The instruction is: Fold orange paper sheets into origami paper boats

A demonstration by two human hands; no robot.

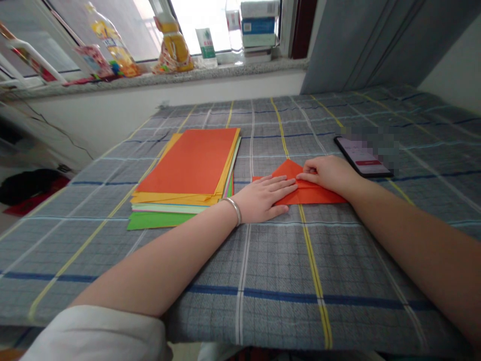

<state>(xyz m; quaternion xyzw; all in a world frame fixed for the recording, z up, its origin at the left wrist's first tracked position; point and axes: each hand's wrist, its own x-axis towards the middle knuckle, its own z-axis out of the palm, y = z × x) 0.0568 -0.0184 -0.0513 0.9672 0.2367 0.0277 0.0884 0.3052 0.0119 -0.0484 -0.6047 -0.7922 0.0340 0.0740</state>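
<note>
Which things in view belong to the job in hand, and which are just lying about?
In the job:
folded orange sheet, with the left hand flat on it and the right hand at its upper right
likely the stack of coloured paper, topped with orange

Apparently just lying about:
phone, untouched
yellow bottle and stacked boxes on the windowsill

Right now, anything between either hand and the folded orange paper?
Nothing visible. The left hand and right hand are both on the folded orange paper; the paper stack lies left, the phone right.
</note>
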